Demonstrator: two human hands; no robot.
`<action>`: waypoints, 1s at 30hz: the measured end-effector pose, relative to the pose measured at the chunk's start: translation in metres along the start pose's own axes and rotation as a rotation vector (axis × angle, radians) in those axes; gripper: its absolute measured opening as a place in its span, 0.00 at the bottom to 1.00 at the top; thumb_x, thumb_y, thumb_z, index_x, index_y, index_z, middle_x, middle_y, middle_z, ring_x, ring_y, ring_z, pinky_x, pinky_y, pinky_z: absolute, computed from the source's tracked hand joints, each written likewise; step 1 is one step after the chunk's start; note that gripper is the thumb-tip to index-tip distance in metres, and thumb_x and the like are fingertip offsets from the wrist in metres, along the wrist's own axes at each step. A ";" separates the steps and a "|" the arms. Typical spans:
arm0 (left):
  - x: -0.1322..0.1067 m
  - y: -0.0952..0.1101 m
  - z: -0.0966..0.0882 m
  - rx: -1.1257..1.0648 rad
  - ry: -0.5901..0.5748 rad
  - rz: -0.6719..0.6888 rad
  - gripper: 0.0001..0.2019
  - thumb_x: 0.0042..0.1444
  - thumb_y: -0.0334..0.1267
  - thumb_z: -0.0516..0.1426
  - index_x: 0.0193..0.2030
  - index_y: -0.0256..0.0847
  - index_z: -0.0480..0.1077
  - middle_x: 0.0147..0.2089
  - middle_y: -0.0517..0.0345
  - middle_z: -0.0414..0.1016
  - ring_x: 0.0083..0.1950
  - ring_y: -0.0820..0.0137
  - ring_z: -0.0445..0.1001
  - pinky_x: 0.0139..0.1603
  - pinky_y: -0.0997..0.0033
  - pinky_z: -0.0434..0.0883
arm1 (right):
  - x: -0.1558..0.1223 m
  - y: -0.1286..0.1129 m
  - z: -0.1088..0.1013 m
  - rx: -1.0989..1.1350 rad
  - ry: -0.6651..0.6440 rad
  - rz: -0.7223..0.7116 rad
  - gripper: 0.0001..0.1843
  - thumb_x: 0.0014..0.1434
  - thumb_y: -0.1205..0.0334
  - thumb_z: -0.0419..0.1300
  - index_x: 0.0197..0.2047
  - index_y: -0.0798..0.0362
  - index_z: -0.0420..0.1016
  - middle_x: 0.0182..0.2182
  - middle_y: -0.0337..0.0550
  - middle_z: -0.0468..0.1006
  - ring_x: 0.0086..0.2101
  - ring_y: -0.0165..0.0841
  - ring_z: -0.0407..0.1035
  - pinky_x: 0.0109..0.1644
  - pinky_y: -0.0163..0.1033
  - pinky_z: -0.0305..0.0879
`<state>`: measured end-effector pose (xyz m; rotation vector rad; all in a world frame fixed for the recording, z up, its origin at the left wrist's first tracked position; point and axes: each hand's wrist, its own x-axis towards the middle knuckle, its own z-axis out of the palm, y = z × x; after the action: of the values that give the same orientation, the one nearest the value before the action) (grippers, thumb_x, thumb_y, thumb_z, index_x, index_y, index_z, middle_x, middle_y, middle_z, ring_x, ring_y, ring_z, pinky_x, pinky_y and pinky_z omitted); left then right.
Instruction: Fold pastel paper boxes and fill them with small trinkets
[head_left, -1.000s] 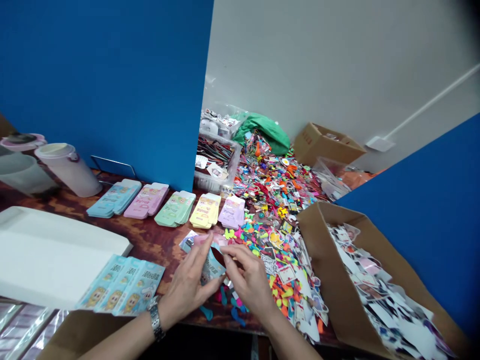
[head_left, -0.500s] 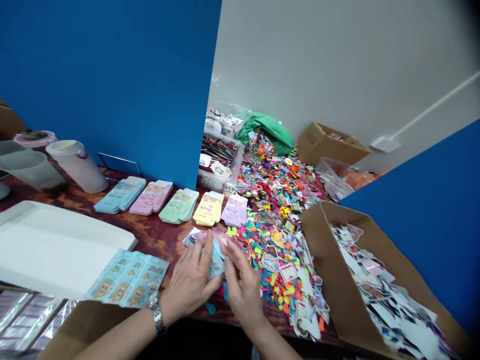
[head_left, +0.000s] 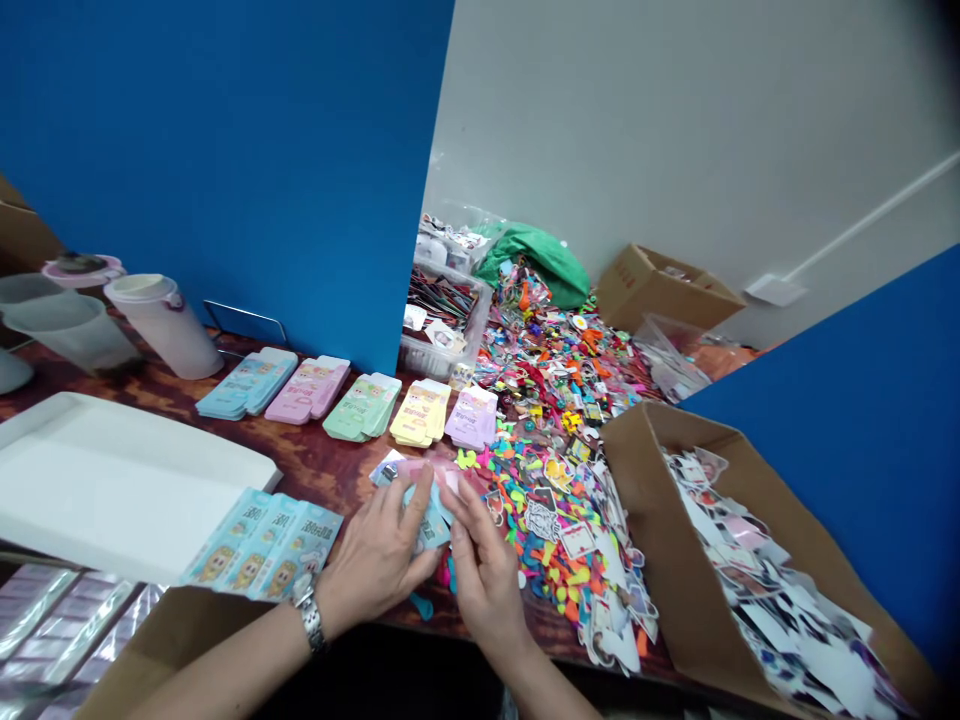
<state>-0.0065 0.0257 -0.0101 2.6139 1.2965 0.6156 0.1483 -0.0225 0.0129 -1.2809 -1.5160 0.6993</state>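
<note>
A small light-blue printed card box [head_left: 433,525] is between my two hands above the table's front edge. My left hand [head_left: 379,550] is closed round its left side, a metal watch on the wrist. Fingers of my right hand [head_left: 486,570] are drawn together at the box's right, upper edge; they hide part of it, so its opening is hard to make out. Just behind my fingertips lie a pinkish clear packet [head_left: 450,472] and a small picture card [head_left: 385,468]. Left of my left hand, several filled-out light-blue boxes [head_left: 264,545] lie in a row, overlapping the tray's corner.
Flat box stacks in blue [head_left: 246,384], pink [head_left: 306,390], green [head_left: 360,408], yellow [head_left: 420,414] and purple [head_left: 472,418] line the back. A white tray [head_left: 90,500] lies left. Colourful trinkets [head_left: 559,400] heap up rightward, beside a carton [head_left: 649,540] of stickers.
The view has shifted slightly, so things at the left sit a little further right. Both hands stay at the light-blue box, with only slight finger movement.
</note>
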 end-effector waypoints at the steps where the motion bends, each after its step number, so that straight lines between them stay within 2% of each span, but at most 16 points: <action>1: -0.001 0.000 0.000 -0.003 -0.006 -0.004 0.46 0.59 0.45 0.54 0.73 0.40 0.26 0.59 0.36 0.63 0.53 0.52 0.71 0.47 0.54 0.74 | 0.000 0.000 0.000 -0.016 -0.006 -0.010 0.26 0.69 0.68 0.48 0.68 0.46 0.57 0.58 0.47 0.73 0.59 0.37 0.66 0.59 0.44 0.70; 6: -0.002 0.001 -0.003 0.015 0.003 -0.011 0.45 0.60 0.46 0.54 0.73 0.39 0.28 0.58 0.35 0.63 0.54 0.50 0.70 0.48 0.53 0.73 | -0.004 0.000 0.004 -0.169 -0.010 -0.083 0.31 0.68 0.71 0.47 0.71 0.45 0.50 0.60 0.47 0.70 0.59 0.37 0.66 0.60 0.44 0.69; 10: -0.002 0.004 -0.004 0.045 0.022 -0.015 0.43 0.61 0.45 0.53 0.73 0.39 0.28 0.58 0.35 0.64 0.54 0.50 0.69 0.49 0.52 0.73 | -0.012 0.003 0.013 -0.312 0.029 -0.163 0.34 0.67 0.74 0.45 0.73 0.46 0.44 0.65 0.49 0.63 0.63 0.40 0.59 0.63 0.50 0.65; 12: -0.002 0.004 -0.006 0.035 0.014 -0.023 0.43 0.62 0.45 0.52 0.73 0.39 0.28 0.56 0.36 0.65 0.53 0.51 0.70 0.48 0.53 0.73 | -0.014 0.005 0.016 -0.307 0.028 -0.180 0.34 0.67 0.73 0.46 0.73 0.46 0.44 0.66 0.48 0.61 0.64 0.40 0.57 0.64 0.51 0.63; 17: -0.003 0.000 -0.010 0.030 0.023 -0.023 0.42 0.61 0.44 0.53 0.73 0.37 0.31 0.58 0.36 0.64 0.51 0.52 0.70 0.47 0.54 0.73 | -0.004 0.004 0.006 -0.046 -0.025 0.003 0.27 0.69 0.67 0.48 0.69 0.46 0.55 0.63 0.47 0.66 0.61 0.37 0.64 0.63 0.47 0.65; 22: -0.005 -0.002 -0.012 0.067 0.075 0.002 0.41 0.59 0.43 0.55 0.73 0.40 0.36 0.57 0.37 0.65 0.53 0.51 0.69 0.48 0.54 0.72 | 0.007 -0.002 -0.006 -0.038 0.032 0.090 0.14 0.65 0.63 0.56 0.52 0.49 0.76 0.47 0.46 0.80 0.47 0.37 0.76 0.52 0.42 0.74; 27: -0.007 -0.002 -0.010 0.162 0.079 0.035 0.38 0.59 0.44 0.55 0.73 0.44 0.42 0.57 0.37 0.64 0.52 0.51 0.69 0.47 0.53 0.72 | 0.008 -0.009 -0.007 -0.078 0.008 0.087 0.13 0.64 0.64 0.57 0.49 0.50 0.79 0.42 0.45 0.82 0.41 0.37 0.78 0.47 0.40 0.76; 30: -0.007 -0.001 -0.009 0.201 0.081 0.034 0.38 0.60 0.45 0.54 0.73 0.43 0.42 0.56 0.37 0.65 0.50 0.50 0.69 0.46 0.52 0.72 | 0.004 -0.010 -0.004 -0.147 0.022 0.023 0.15 0.64 0.66 0.56 0.51 0.49 0.78 0.45 0.45 0.82 0.43 0.38 0.78 0.49 0.41 0.75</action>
<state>-0.0152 0.0211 -0.0040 2.8034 1.4086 0.6324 0.1489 -0.0219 0.0245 -1.4129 -1.5603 0.5955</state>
